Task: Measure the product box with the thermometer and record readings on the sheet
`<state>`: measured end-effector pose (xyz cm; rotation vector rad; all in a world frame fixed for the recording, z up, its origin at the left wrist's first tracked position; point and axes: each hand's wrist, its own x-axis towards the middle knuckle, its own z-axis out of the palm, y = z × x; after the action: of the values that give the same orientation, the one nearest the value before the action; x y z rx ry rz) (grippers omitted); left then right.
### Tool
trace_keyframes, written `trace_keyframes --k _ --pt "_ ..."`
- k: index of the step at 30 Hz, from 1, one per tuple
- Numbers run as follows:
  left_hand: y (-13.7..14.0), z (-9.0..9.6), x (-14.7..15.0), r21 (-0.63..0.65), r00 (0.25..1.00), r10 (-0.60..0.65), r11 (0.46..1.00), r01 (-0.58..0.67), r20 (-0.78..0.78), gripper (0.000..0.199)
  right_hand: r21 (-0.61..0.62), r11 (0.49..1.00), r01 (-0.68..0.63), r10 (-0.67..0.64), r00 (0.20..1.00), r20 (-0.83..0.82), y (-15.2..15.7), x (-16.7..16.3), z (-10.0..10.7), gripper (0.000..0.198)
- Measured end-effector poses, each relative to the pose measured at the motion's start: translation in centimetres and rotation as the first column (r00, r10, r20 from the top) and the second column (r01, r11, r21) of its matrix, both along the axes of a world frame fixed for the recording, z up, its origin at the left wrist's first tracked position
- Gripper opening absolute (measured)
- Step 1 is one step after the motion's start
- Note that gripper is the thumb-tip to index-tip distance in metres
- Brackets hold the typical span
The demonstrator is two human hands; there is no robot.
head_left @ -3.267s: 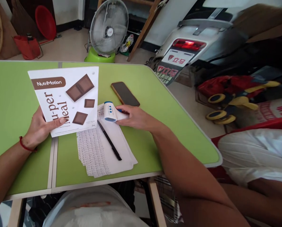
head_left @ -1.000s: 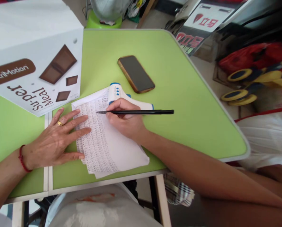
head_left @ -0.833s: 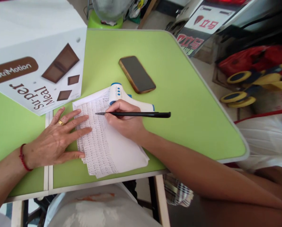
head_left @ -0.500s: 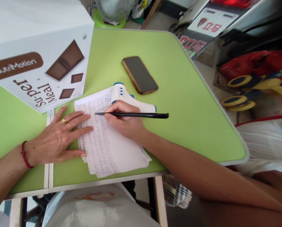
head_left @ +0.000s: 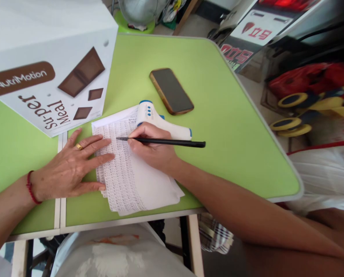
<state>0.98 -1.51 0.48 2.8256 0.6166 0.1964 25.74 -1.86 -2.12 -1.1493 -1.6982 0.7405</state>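
Note:
A stack of paper sheets (head_left: 157, 188) covered in dense handwritten rows lies near the table's front edge. My left hand (head_left: 73, 167) rests flat with fingers spread, its fingertips on the sheets' left margin. It wears a gold ring (head_left: 79, 146) and a red bracelet (head_left: 30, 188). Pinched in my right hand (head_left: 153, 148) is a black pen (head_left: 177, 142), its tip at the writing in the upper part of the top sheet. Just beyond that hand, a white and blue infrared thermometer (head_left: 160, 125) lies partly over the paper, and the hand hides some of it.
On the green table (head_left: 232, 154) a large white box (head_left: 82, 42) stands at the back left. A phone (head_left: 172, 91) in a brown case lies beyond the thermometer. Yellow-handled tools (head_left: 293, 100) and a red bag (head_left: 304, 79) are off the table's right side.
The pen's rear end has dipped slightly, while its tip stays around the same spot on the paper. My left hand keeps its place, and the view has shifted a little.

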Motion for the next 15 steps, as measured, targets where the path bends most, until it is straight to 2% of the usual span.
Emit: trace_keyframes --k 15 --pt "0.05 0.13 -0.11 0.004 1.000 -0.003 1.000 0.003 0.003 0.055 -0.020 0.999 0.033 -0.034 0.998 -0.045 0.07 -0.07 -0.23 0.009"
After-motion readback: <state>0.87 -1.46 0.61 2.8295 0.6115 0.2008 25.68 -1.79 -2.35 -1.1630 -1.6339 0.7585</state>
